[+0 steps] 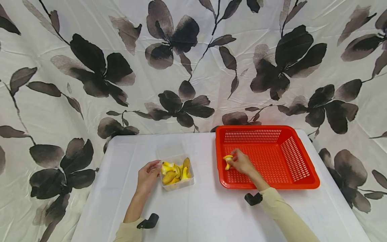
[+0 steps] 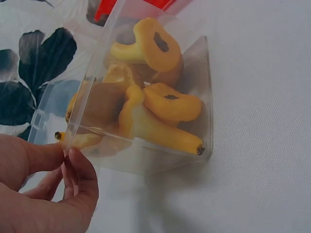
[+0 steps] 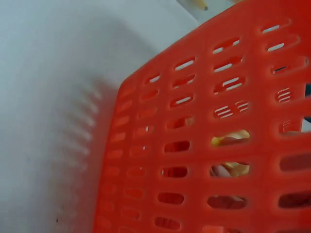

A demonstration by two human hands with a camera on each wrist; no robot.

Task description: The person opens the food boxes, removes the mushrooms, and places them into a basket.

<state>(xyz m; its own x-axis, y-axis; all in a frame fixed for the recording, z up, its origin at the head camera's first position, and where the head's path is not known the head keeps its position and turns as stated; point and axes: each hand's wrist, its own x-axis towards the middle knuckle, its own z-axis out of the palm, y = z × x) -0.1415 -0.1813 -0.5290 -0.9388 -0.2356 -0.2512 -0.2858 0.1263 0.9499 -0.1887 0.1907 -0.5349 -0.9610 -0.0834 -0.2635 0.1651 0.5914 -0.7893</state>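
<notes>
At the left of the table stands a clear plastic box (image 1: 180,184) holding several yellow mushroom-shaped pieces (image 2: 170,104). Some of them have brown patches and dark stem ends. My left hand (image 1: 148,176) pinches the box's near-left rim between thumb and fingertips, seen close in the left wrist view. Over the left part of a red plastic basket (image 1: 302,159), my right hand (image 1: 241,162) pinches a single yellow mushroom-shaped piece (image 1: 227,164), its stem pointing down. In the right wrist view the basket's slotted wall hides most of that hand and piece.
A white cloth covers the table (image 1: 205,211). Behind it hangs a floral curtain (image 1: 181,77). The basket's raised rim stands between the right forearm and the basket floor. What looks like a clear lid (image 1: 170,149) lies behind the box.
</notes>
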